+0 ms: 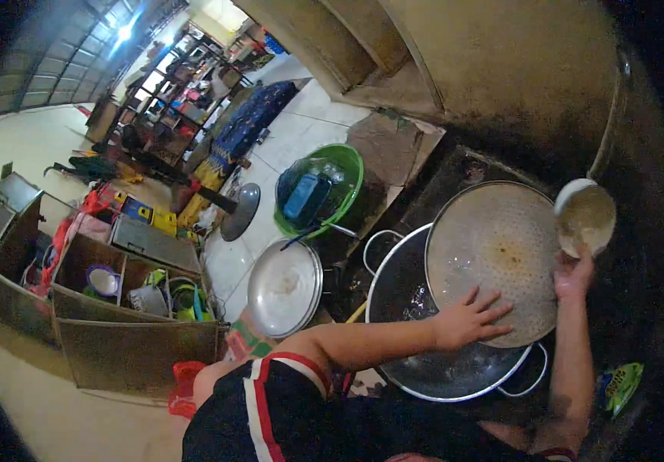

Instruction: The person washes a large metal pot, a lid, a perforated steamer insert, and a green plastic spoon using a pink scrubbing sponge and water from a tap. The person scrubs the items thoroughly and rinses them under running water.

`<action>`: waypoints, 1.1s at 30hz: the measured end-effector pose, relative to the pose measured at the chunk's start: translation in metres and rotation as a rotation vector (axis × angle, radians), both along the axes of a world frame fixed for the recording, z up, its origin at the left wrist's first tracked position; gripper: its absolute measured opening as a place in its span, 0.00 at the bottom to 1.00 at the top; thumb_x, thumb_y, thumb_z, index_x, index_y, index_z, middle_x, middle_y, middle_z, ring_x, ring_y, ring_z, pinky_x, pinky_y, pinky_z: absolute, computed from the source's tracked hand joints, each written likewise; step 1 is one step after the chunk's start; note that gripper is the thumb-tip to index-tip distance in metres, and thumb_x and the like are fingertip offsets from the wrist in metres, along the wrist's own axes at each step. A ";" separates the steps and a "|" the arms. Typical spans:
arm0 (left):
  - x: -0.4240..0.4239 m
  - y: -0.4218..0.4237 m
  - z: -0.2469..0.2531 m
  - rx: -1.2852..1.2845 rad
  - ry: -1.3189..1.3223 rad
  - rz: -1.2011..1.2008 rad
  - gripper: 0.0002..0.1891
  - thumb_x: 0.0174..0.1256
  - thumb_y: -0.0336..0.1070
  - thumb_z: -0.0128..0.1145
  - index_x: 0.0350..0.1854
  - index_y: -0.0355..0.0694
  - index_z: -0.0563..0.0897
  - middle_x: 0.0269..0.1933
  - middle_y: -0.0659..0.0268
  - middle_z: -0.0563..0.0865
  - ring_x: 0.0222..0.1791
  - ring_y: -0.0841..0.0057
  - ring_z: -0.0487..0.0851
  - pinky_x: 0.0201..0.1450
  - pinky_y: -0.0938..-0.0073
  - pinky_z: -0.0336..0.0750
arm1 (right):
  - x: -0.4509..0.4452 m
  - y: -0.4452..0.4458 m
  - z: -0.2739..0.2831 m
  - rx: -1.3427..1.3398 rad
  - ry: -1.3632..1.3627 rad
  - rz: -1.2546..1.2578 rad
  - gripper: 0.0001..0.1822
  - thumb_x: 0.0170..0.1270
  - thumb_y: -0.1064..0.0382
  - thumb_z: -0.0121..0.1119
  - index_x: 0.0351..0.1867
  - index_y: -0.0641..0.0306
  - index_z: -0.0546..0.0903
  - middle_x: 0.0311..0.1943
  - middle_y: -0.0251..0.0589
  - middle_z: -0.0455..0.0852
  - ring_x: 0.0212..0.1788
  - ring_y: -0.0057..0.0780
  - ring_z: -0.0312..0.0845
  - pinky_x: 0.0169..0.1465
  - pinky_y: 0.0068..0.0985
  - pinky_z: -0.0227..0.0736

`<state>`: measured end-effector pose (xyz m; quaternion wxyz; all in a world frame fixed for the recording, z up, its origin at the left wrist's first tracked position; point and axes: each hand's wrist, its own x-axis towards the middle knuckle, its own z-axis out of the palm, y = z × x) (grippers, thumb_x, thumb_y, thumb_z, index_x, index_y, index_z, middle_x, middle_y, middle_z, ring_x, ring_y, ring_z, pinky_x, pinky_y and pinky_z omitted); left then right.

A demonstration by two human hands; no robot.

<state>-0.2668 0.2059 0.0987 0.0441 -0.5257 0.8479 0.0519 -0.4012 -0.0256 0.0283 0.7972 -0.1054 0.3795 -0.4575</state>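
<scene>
A large round perforated metal steamer tray (482, 242) rests tilted over a wide two-handled metal pot (453, 381). My left hand (476, 323) lies on the tray's lower face with its fingers spread. To the right, my right hand (574, 274) grips the edge of a pale round bowl (586, 219) beside the tray's right rim. Small holes cover the tray, and a brownish stain marks its middle. Water glints on the pot's dark inside. A pipe (615, 127) comes down the wall above the bowl; whether they touch I cannot tell.
A green basin (352, 190) with a blue container (307, 193) stands beyond the pot. Round metal lids (283, 289) lie left of it. An open cabinet (135, 352) holds dishes at the far left. A green packet (621, 387) lies at the lower right.
</scene>
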 end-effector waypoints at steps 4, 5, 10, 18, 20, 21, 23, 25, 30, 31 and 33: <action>0.009 -0.013 -0.010 -0.038 0.101 -0.011 0.30 0.51 0.37 0.47 0.61 0.56 0.59 0.64 0.63 0.56 0.63 0.58 0.55 0.57 0.48 0.57 | 0.053 0.057 0.021 -0.076 -0.130 0.177 0.20 0.54 0.60 0.53 0.49 0.60 0.68 0.42 0.40 0.75 0.39 0.33 0.74 0.30 0.22 0.74; 0.012 -0.019 -0.011 -0.016 0.111 -0.012 0.28 0.52 0.37 0.47 0.60 0.56 0.61 0.64 0.63 0.58 0.63 0.59 0.56 0.57 0.49 0.58 | 0.061 0.068 0.023 -0.057 -0.154 0.208 0.20 0.54 0.60 0.53 0.50 0.60 0.68 0.42 0.40 0.75 0.39 0.33 0.74 0.29 0.21 0.74; 0.012 -0.031 0.000 -0.124 0.066 -0.123 0.24 0.53 0.36 0.45 0.57 0.53 0.66 0.60 0.64 0.66 0.58 0.62 0.66 0.56 0.61 0.64 | 0.049 0.061 0.006 -0.470 0.182 0.259 0.26 0.57 0.53 0.51 0.53 0.65 0.64 0.44 0.44 0.73 0.40 0.35 0.72 0.31 0.28 0.73; 0.043 -0.034 0.059 -0.122 0.198 -0.076 0.23 0.49 0.35 0.47 0.52 0.48 0.71 0.54 0.61 0.74 0.51 0.64 0.74 0.52 0.68 0.70 | -0.091 -0.037 -0.001 -0.940 1.355 -0.329 0.27 0.54 0.70 0.53 0.56 0.65 0.60 0.50 0.51 0.70 0.52 0.44 0.66 0.54 0.32 0.62; 0.043 -0.039 0.084 -0.114 0.277 -0.041 0.22 0.44 0.28 0.49 0.48 0.45 0.73 0.48 0.60 0.77 0.45 0.63 0.77 0.46 0.68 0.72 | -0.131 -0.044 -0.039 -0.816 1.710 -0.178 0.29 0.51 0.69 0.54 0.57 0.64 0.59 0.50 0.54 0.70 0.51 0.50 0.66 0.52 0.35 0.64; 0.043 -0.041 0.097 -0.112 0.313 -0.017 0.22 0.41 0.25 0.51 0.46 0.44 0.75 0.45 0.60 0.79 0.42 0.62 0.78 0.43 0.67 0.73 | -0.147 -0.038 -0.055 -0.743 1.830 -0.019 0.31 0.49 0.70 0.55 0.56 0.64 0.58 0.50 0.55 0.69 0.51 0.52 0.66 0.52 0.36 0.65; 0.046 -0.042 0.123 -0.154 0.417 0.126 0.22 0.38 0.22 0.51 0.41 0.43 0.77 0.39 0.58 0.80 0.37 0.61 0.80 0.38 0.67 0.74 | -0.158 -0.022 -0.088 -0.579 1.899 0.334 0.28 0.48 0.66 0.56 0.53 0.64 0.62 0.46 0.55 0.73 0.48 0.53 0.69 0.50 0.38 0.66; 0.043 -0.052 0.139 -0.231 0.593 0.205 0.22 0.35 0.19 0.50 0.39 0.40 0.77 0.37 0.55 0.81 0.35 0.59 0.80 0.37 0.70 0.75 | -0.231 -0.052 -0.191 -0.522 2.032 0.306 0.24 0.50 0.62 0.55 0.50 0.66 0.66 0.40 0.51 0.76 0.43 0.49 0.74 0.44 0.38 0.72; 0.072 -0.039 0.195 -0.381 1.043 0.755 0.18 0.52 0.32 0.60 0.46 0.38 0.72 0.28 0.72 0.78 0.27 0.85 0.74 0.30 0.84 0.67 | -0.154 -0.031 -0.110 -0.144 0.532 0.125 0.22 0.55 0.57 0.48 0.48 0.70 0.67 0.34 0.49 0.77 0.33 0.37 0.77 0.30 0.30 0.77; 0.083 -0.041 0.199 -0.415 1.133 0.716 0.19 0.56 0.36 0.57 0.49 0.38 0.70 0.33 0.68 0.79 0.31 0.82 0.76 0.34 0.82 0.70 | -0.147 -0.025 -0.085 -0.155 0.469 0.046 0.22 0.56 0.57 0.47 0.48 0.71 0.67 0.34 0.49 0.77 0.32 0.34 0.77 0.27 0.27 0.77; 0.071 -0.051 0.201 -0.272 1.420 0.808 0.21 0.58 0.41 0.54 0.51 0.37 0.68 0.41 0.62 0.79 0.39 0.76 0.76 0.41 0.76 0.71 | -0.154 -0.037 -0.065 -0.204 0.320 -0.063 0.21 0.57 0.58 0.46 0.47 0.73 0.67 0.33 0.49 0.77 0.29 0.33 0.77 0.26 0.22 0.77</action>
